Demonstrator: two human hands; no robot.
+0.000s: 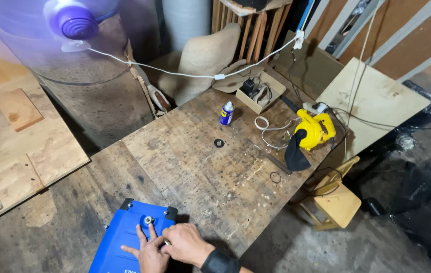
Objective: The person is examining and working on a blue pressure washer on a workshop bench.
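A blue machine housing with black corners lies at the near edge of a worn wooden workbench. A round recess on its top holds a small metal bolt or nut. My left hand rests flat on the blue housing, fingers spread toward that recess. My right hand, with a black wristband, lies over the left hand's edge, fingers curled around something small and metallic that I cannot make out. Both hands are at the bottom centre of the head view.
On the bench lie a blue spray can, a black washer, a thin ring, a yellow electric blower with a black bag, and a small cardboard box. A wooden stool stands right. A purple fan is back left.
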